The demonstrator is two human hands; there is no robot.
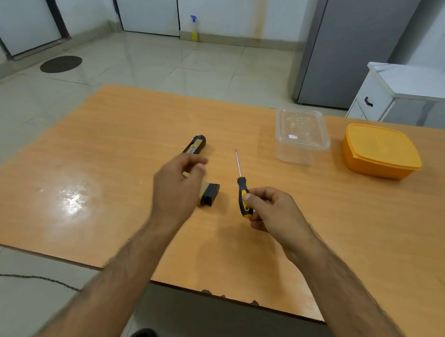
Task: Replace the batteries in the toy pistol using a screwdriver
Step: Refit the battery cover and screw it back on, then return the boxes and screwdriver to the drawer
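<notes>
The toy pistol [196,149] lies flat on the table [108,157], barrel pointing far, so its grip faces the person. The left hand [177,188] hovers over its middle with fingers curled loosely, grasping nothing I can see. To the right, the right hand [271,211] pinches the screwdriver [242,189] by the handle, tip pointing far, probably ready for the battery cover screw

1. The toy pistol [196,165] is lying on the surface [108,157], left of the screwdriver [241,186].
2. Two containers are sitting far right: the lidded tub [380,152] right of the open box [300,135].
</notes>
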